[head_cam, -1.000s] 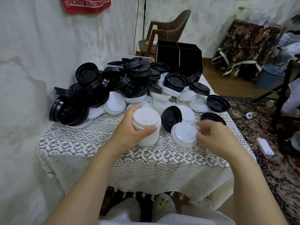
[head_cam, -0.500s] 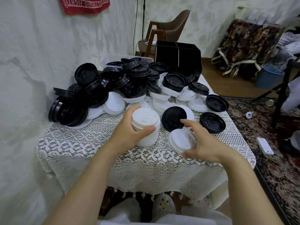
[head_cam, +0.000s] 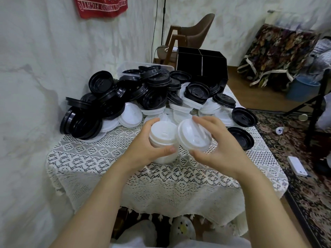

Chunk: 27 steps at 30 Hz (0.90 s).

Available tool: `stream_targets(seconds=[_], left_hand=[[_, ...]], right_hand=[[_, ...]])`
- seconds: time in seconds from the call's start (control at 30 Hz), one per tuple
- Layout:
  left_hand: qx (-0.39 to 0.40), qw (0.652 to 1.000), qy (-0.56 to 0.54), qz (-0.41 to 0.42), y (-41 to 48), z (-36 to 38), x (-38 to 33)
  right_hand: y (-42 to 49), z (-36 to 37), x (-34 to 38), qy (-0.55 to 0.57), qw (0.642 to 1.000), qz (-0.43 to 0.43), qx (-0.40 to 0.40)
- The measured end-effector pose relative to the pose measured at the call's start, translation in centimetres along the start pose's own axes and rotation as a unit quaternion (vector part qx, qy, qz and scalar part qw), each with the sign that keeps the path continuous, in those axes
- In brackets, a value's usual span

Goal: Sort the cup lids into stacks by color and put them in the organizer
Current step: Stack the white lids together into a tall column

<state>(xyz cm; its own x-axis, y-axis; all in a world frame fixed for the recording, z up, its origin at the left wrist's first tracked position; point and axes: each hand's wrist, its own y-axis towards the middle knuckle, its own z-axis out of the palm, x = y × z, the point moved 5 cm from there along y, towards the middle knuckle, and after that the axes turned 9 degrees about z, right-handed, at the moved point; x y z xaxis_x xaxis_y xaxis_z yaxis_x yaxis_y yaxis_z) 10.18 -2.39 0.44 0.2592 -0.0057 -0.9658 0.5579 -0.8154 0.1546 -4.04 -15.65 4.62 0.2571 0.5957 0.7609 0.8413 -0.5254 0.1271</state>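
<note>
Over the lace-covered bench (head_cam: 89, 158), the left hand (head_cam: 141, 151) grips an upright stack of white lids (head_cam: 163, 138) while the right hand (head_cam: 222, 145) holds one tilted white lid (head_cam: 194, 136) just beside the stack's top; beyond both hands lies a heap of black and white lids (head_cam: 143, 97), with the black organizer (head_cam: 202, 67) behind it.

left hand (head_cam: 143, 149) grips white stack (head_cam: 163, 140) | right hand (head_cam: 216, 149) holds white lid (head_cam: 194, 136)

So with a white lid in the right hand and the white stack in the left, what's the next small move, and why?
Probably set the white lid onto the white stack: the right hand holds it tilted just beside the stack's top, which the left hand grips, and the colours match.
</note>
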Motion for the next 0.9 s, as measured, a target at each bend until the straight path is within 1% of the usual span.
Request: stream_targets(seconds=[0.1,0.17,0.4,0.6,0.7,0.8,0.9], left_hand=[[0.001,1.000,-0.006,0.000,0.0,-0.1,0.1],[0.003,1.000,-0.011,0.002,0.0,-0.1,0.1],[-0.008,1.000,-0.020,0.008,0.1,-0.1,0.2],[-0.012,1.000,-0.026,-0.004,0.1,-0.3,0.5],[-0.027,1.000,-0.007,-0.003,0.1,-0.5,0.4],[-0.031,0.999,-0.001,0.018,0.0,-0.5,-0.3],[-0.039,0.998,0.001,0.047,-0.1,-0.3,-0.8]], right_hand=[[0.7,0.9,1.3,0.039,0.999,-0.027,-0.014],[1.4,1.8,1.9,0.048,0.998,-0.033,-0.008],[3.3,5.0,2.1,0.043,0.998,-0.027,0.045],[3.5,5.8,1.7,0.044,0.996,-0.022,0.068],[3.3,5.9,1.5,0.053,0.995,-0.008,0.079],[3.1,6.2,1.2,0.068,0.994,0.010,0.083],[2.9,6.3,1.2,0.107,0.990,0.024,0.086]])
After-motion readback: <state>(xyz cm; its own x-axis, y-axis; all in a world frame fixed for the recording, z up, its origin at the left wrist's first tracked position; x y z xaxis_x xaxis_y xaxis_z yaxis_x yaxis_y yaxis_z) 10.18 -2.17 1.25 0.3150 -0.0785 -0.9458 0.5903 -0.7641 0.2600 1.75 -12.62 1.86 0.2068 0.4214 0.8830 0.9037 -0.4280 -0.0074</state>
